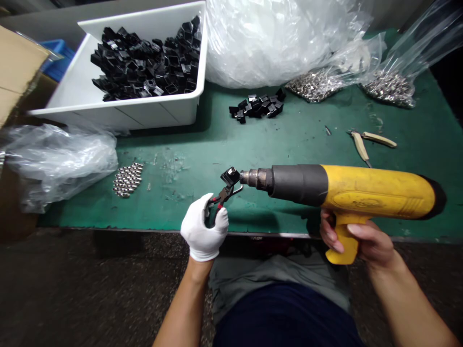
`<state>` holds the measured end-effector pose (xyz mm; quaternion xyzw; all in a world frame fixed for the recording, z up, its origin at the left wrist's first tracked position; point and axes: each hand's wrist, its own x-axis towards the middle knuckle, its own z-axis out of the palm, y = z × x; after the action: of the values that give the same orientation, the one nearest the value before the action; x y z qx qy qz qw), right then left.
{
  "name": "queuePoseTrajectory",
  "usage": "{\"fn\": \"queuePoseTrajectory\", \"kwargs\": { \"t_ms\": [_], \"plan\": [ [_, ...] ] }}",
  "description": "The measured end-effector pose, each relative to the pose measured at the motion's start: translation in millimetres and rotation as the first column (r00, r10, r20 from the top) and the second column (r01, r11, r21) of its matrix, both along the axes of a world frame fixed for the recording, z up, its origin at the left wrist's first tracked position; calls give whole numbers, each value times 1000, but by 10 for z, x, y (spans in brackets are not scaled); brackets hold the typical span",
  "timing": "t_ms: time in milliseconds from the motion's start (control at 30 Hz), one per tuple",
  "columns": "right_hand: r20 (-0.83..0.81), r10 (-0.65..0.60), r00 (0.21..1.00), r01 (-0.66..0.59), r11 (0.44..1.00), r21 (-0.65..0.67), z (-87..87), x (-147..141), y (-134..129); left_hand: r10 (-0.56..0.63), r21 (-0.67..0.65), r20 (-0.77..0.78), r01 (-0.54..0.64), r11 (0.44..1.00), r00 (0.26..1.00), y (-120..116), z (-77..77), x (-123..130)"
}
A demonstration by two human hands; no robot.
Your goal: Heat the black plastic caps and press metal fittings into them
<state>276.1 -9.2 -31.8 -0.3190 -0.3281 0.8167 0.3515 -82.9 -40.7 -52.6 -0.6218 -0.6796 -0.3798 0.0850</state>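
My left hand (205, 229), in a white glove, is closed around the handles of small pliers (224, 193) with red on the grips. The jaws of the pliers hold a black plastic part (228, 176) that has a shiny metal piece at its top. Bare and wrapped around the yellow grip, my right hand (369, 238) holds a heat gun (376, 192). The heat gun lies level, its stepped metal nozzle pointing left, right beside the black part. Whether nozzle and part touch, I cannot tell.
A white bin (144, 113) of black plastic parts stands back left, beside a clear bag (65, 159). Small metal pieces (127, 179) lie nearby. Behind are loose black parts (257, 107), a large plastic bag (282, 38) and bags of metal pieces (390, 89). Cream-handled pliers (376, 140) lie right.
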Motion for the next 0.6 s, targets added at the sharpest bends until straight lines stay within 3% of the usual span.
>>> {"fn": "queuePoseTrajectory", "kwargs": {
  "t_ms": [600],
  "plan": [
    [-16,-6,1000,6,1000,-27,43,-25,32,-5,-5,-3,5,1000,1000,-1,-3,5]
  ]
}}
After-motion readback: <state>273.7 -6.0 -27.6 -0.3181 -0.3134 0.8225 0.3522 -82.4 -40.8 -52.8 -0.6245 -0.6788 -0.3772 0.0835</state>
